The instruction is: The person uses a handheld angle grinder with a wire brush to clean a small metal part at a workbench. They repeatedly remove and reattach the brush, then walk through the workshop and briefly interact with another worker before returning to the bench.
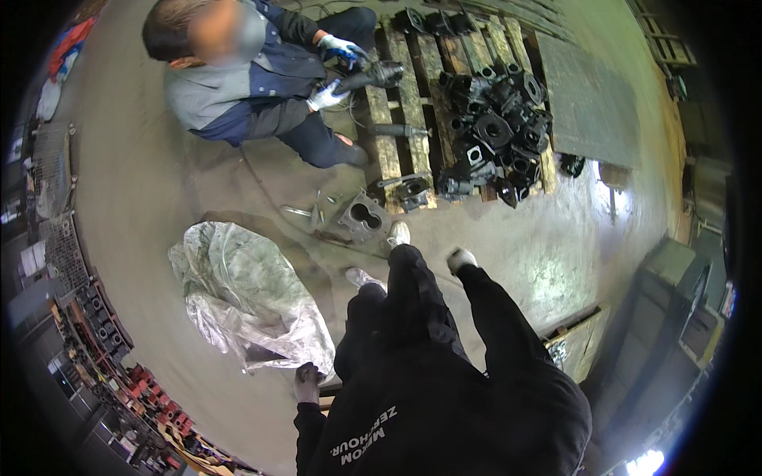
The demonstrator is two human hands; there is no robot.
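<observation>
My left hand (307,384), in a greyish glove, hangs low beside the corner of a crumpled silvery-white sheet or large sack (246,289). Its fingers look curled; whether they hold anything is hidden. Out in front of my right leg is my right hand (461,260), in a pale glove, with the fingers drawn in and nothing seen in them. Past my shoes, a grey metal casting (365,217) with two round bores rests on the floor. A seated co-worker (230,87) in white-and-blue gloves holds a dark cylindrical power tool (373,77) over a pallet.
Black metal castings (496,127) are heaped on the wooden pallet (409,67), where another cylindrical tool (397,130) also lies. A dark flat plate (591,103) is right of it. Shelves with red parts (159,397) line the left; a grey cabinet (651,309) stands right.
</observation>
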